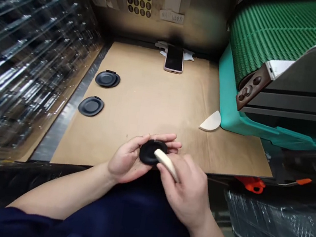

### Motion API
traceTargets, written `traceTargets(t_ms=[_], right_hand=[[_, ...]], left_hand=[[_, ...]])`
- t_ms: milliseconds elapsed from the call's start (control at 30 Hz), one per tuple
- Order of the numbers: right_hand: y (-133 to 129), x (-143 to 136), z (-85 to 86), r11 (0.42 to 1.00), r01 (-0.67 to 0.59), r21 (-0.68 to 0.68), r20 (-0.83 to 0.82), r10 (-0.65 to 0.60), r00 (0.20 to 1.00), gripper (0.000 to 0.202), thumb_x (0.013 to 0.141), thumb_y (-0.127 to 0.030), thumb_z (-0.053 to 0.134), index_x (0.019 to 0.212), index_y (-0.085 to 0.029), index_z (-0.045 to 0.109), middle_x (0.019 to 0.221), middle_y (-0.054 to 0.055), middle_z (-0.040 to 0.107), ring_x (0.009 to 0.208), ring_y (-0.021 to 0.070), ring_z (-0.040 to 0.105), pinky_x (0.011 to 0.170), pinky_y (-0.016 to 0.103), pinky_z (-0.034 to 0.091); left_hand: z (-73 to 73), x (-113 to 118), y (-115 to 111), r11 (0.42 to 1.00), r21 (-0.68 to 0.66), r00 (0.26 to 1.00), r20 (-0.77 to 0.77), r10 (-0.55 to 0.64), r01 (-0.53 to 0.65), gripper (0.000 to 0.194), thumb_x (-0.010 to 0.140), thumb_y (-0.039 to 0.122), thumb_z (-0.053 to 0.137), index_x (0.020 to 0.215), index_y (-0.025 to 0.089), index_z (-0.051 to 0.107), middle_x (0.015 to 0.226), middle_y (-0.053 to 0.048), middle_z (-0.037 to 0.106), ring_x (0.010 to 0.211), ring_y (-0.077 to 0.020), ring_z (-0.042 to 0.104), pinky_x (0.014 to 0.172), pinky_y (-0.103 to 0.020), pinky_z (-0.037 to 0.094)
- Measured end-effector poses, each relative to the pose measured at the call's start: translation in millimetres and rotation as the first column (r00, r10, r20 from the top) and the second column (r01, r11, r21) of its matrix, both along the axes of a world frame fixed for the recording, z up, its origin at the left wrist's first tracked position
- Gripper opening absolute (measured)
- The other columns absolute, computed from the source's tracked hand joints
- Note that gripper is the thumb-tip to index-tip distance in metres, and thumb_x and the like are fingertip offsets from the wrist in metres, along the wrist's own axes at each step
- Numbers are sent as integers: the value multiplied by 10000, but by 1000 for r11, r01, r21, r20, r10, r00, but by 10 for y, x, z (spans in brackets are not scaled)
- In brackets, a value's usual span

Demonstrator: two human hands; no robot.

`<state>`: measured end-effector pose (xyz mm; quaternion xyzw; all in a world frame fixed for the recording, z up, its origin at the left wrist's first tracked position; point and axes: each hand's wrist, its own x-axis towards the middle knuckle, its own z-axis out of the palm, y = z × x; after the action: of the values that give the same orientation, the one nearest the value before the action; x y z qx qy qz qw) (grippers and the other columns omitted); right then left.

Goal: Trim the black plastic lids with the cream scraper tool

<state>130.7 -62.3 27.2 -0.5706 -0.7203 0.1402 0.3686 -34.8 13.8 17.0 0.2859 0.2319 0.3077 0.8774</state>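
Observation:
My left hand holds a round black lid-like disc, its fingers reaching past the far side. Gripped in my right hand is a cream-coloured pad with a rounded end. The pad's tip is over the middle of the disc and looks to be touching it. My right fingers hide the rest of the pad. At the left of the cardboard lie more black discs: overlapping ones farther back and one nearer me, with small tabs at their far edges.
Brown cardboard covers the worktop. A phone lies at its back edge. Right of centre is a white half-round piece, beside a teal bin and a green conveyor belt. Clear plastic trays are stacked at left.

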Motion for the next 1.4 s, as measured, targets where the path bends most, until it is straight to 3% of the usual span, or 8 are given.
traceTargets(t_ms=[167,367,567,700,967,1067,1200,1400], right_hand=[[119,-213,27,994,-71,81,288,45,957,177,994,-200,503,1037,-157,669,849,66,664,770,197,605,701,341,459],[90,-163,129,998,48,39,356,-59,933,190,989,-181,477,883,-185,635,794,46,617,741,185,595,677,321,428],[-2,-230,153,996,-83,-36,271,89,958,220,992,-178,459,826,-196,602,742,19,560,651,160,529,620,316,393],[56,-314,28,998,-44,44,123,39,992,178,1015,-233,481,994,-161,642,825,44,620,732,169,582,679,308,461],[74,-354,-36,986,-65,150,105,50,993,140,969,-162,557,1019,-121,681,796,50,626,719,179,583,671,327,478],[92,-335,-24,985,-36,169,91,21,996,168,961,-161,576,1077,-96,678,836,71,646,760,193,605,692,335,495],[103,-324,-15,976,-155,156,114,139,984,126,951,-146,578,997,-105,687,786,55,631,695,177,570,646,330,475],[124,-317,-16,981,-71,182,93,55,994,181,956,-151,582,1083,-82,690,839,79,660,762,191,615,698,329,508]], left_hand=[[-37,-23,-14,998,54,999,32,-24,23,539,987,386,276,1410,199,554,1496,-84,567,1453,-281,460,1269,-523,263],[-28,-30,-12,982,185,990,-144,-14,40,559,959,446,256,1397,228,525,1541,-71,520,1482,-314,412,1203,-581,364],[-44,-27,-27,986,164,1000,-9,26,-25,529,939,397,304,1384,218,528,1476,-95,581,1413,-336,499,1207,-609,328],[-44,-19,-49,993,98,991,120,55,-67,500,987,359,273,1310,177,608,1447,-121,600,1397,-335,514,1239,-578,272],[-33,-15,-64,993,76,987,140,80,-91,743,1009,655,159,1066,127,678,1382,-204,606,1380,-382,508,1210,-568,307],[-42,-21,-69,993,81,990,124,72,-82,738,998,685,186,1088,137,672,1405,-191,586,1385,-380,504,1224,-564,286],[-53,-26,-71,992,73,989,113,95,-103,755,982,714,198,1082,135,673,1448,-192,544,1365,-396,518,1198,-574,328],[-65,-27,-68,996,65,989,135,55,-64,764,992,695,138,1118,143,652,1444,-187,545,1369,-391,516,1207,-579,311]])
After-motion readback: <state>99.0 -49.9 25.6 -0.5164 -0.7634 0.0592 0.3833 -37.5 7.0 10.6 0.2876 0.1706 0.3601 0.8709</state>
